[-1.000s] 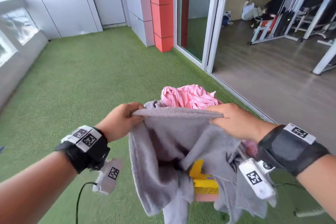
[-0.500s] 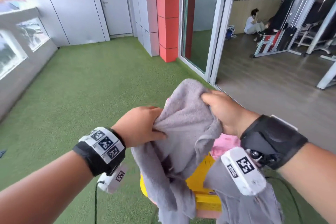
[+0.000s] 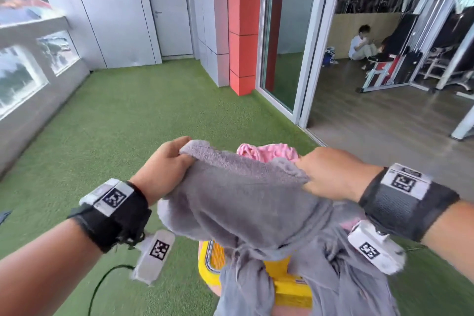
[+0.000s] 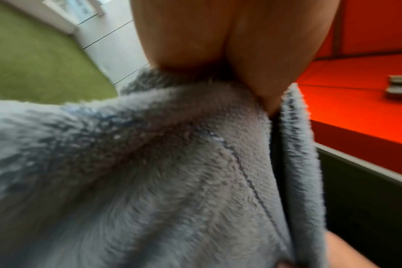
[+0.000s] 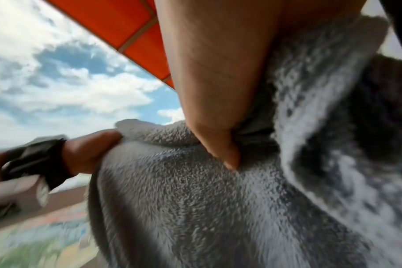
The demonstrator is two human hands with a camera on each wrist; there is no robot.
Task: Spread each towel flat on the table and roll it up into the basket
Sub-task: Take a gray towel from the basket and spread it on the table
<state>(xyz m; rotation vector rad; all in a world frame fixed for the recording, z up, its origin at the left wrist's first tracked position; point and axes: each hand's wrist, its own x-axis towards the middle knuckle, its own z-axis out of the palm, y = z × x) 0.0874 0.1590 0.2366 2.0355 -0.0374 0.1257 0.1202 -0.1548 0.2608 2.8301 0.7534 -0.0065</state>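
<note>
Left hand [image 3: 164, 161] and right hand [image 3: 331, 174] each grip grey towel [image 3: 243, 195] edge, pink towel [image 3: 266, 152] only in head view

towel [image 3: 246, 195]: grey | towel behind [image 3: 269, 152]: pink | basket [image 3: 287, 287]: yellow

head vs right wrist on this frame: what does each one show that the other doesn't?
Head only: the pink towel behind the grey one, the yellow basket under the hanging cloth, the green turf and the gym room beyond the glass door.

Right wrist only: sky and clouds, and the right thumb pressed into the pile from below.

Both: the grey towel held up off the ground, the left hand and right hand each gripping its top edge.
</note>
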